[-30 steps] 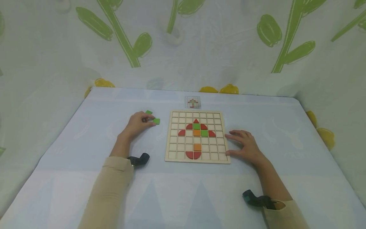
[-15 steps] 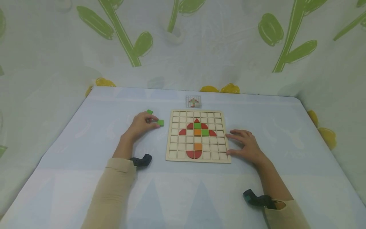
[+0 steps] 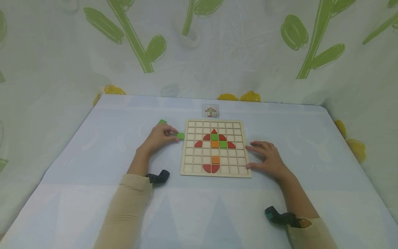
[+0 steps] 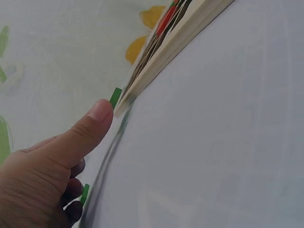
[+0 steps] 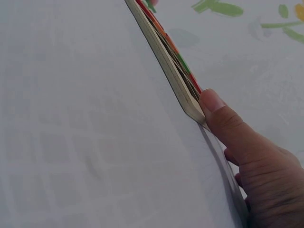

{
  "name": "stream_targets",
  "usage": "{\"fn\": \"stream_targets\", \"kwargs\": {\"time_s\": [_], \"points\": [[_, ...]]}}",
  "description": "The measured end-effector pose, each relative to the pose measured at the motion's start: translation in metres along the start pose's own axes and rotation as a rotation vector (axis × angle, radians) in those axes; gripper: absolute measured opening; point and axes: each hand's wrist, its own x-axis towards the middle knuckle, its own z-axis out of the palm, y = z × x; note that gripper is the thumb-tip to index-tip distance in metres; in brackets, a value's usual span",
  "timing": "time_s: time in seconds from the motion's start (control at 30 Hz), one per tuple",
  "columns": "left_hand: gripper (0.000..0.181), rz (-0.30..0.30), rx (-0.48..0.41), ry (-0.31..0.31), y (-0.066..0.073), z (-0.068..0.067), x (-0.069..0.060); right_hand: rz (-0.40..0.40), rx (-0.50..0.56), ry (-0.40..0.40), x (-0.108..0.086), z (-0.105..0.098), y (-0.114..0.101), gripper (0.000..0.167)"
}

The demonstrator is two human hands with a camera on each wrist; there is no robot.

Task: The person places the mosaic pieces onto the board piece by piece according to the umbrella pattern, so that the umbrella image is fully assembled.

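Between thumb and fingertips my left hand (image 3: 160, 138) pinches a green square tile (image 3: 180, 136), just off the left edge of a wooden grid board (image 3: 184, 166). In the left wrist view this green tile (image 4: 115, 97) stands out past the thumb, near the board's corner. A second green tile (image 3: 162, 121) shows behind the left hand, partly hidden by it. My right hand (image 3: 265, 160) touches the board's right edge with thumb and fingers spread apart. On the board lie red curved pieces (image 3: 206, 168), a red triangle (image 3: 214, 131), green squares (image 3: 223, 144) and orange squares (image 3: 215, 159).
A small card (image 3: 210, 110) with a printed grid picture lies behind the board. The pale blue tabletop (image 3: 199, 207) extends around it, with a leaf-patterned curtain (image 3: 233, 52) beyond the far edge. A black wrist camera (image 3: 159, 176) sits on the left wrist, another on the right.
My left hand has moved right and slightly nearer with its green tile, coming up to the board's left edge. The second green tile and my right hand have stayed in place.
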Motion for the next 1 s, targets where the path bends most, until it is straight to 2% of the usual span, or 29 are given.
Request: {"fn": "stream_targets", "kwargs": {"time_s": [0.2, 0.7, 0.87, 1.0], "points": [[0.036, 0.053, -0.004, -0.011, 0.008, 0.005, 0.001, 0.004, -0.004, -0.002, 0.0, -0.001, -0.001, 0.064], [0.034, 0.117, 0.003, -0.035, 0.022, 0.02, 0.007, -0.016, -0.009, 0.0, 0.0, -0.001, 0.0, 0.064], [0.034, 0.109, -0.017, -0.058, 0.028, 0.025, 0.007, -0.017, -0.005, 0.003, 0.0, 0.0, 0.001, 0.065], [0.034, 0.126, -0.025, -0.072, 0.033, 0.029, 0.007, -0.021, -0.005, 0.006, 0.0, 0.0, 0.001, 0.065]]}}
